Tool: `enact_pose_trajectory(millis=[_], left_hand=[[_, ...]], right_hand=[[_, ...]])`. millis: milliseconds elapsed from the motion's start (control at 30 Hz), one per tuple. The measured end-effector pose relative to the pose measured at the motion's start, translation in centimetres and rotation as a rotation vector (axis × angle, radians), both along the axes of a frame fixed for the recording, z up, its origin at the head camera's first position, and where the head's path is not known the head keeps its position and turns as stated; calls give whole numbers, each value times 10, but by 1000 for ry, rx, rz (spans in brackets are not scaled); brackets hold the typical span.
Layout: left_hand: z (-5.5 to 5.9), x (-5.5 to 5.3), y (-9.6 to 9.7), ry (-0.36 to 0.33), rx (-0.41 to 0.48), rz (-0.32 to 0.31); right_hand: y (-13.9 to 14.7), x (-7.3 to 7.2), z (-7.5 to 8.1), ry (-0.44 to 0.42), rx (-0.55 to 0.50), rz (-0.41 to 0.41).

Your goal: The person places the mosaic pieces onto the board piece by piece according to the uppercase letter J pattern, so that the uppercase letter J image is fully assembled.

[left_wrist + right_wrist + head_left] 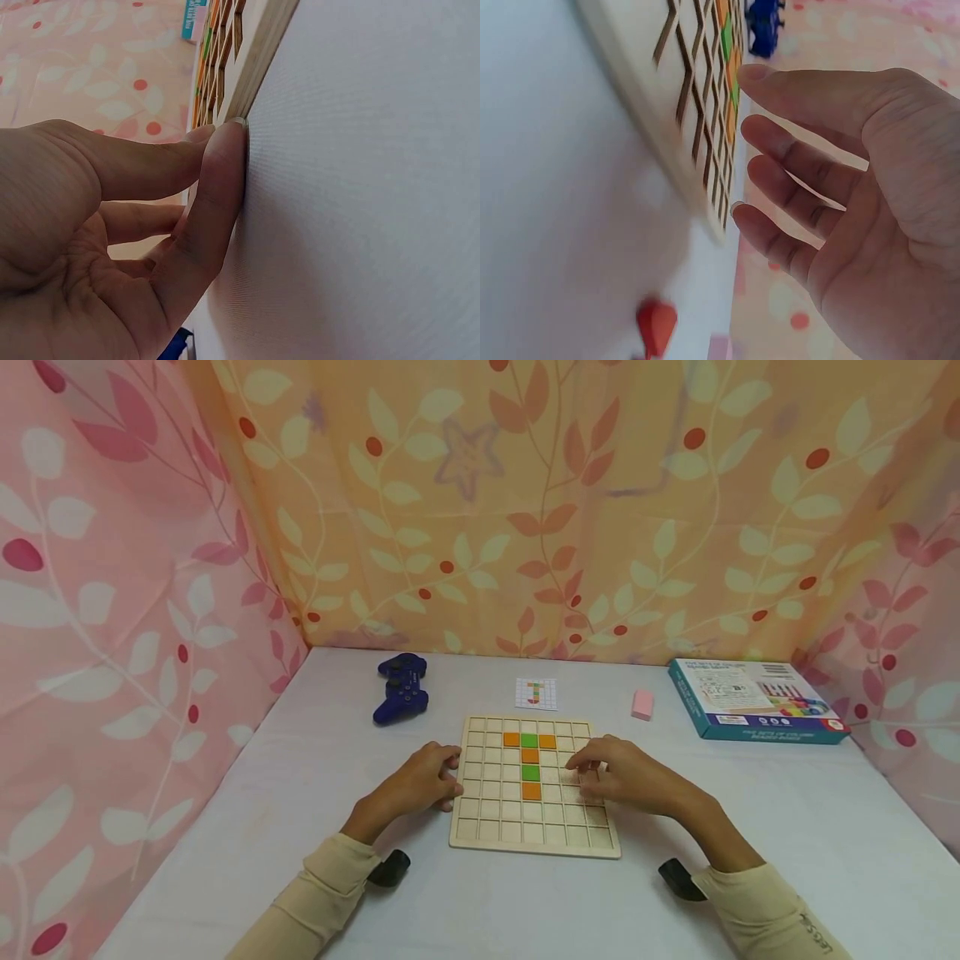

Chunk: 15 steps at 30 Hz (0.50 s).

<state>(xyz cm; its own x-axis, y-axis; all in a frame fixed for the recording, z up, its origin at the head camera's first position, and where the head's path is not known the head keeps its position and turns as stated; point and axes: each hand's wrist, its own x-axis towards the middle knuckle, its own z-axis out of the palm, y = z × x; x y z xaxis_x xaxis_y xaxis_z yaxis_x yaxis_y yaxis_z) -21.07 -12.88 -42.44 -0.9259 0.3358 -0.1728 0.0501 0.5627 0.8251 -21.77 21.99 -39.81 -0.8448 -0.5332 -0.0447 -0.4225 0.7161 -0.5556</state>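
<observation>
A wooden grid board (pixel 495 835) lies flat on the white table. Orange tiles and green tiles (pixel 531 772) fill several squares, forming a T shape. My left hand (pixel 420 779) holds the board's left edge with its fingertips, seen close up in the left wrist view. Over the board's right side hovers my right hand (pixel 637 777), its fingers loosely bent and nothing visible between them. In the right wrist view the right fingertips (pixel 761 139) are apart from one another. A small pattern card (pixel 536 693) with a coloured figure lies behind the board.
A blue game controller (pixel 401 689) lies at the back left. Behind the board to the right are a pink block (pixel 642 704) and a flat game box (pixel 757 702). A blurred red object (pixel 656 326) shows in the right wrist view. Patterned curtains (pixel 480 510) enclose the table.
</observation>
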Motion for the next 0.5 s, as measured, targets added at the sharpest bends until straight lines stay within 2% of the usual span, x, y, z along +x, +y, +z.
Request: enact_pose_trajectory(millis=[167, 500], left_hand=[[2, 1, -1, 4, 1, -11], [1, 1, -2, 2, 14, -23]], right_hand=[[25, 4, 3, 12, 39, -60], [70, 18, -1, 19, 49, -121]])
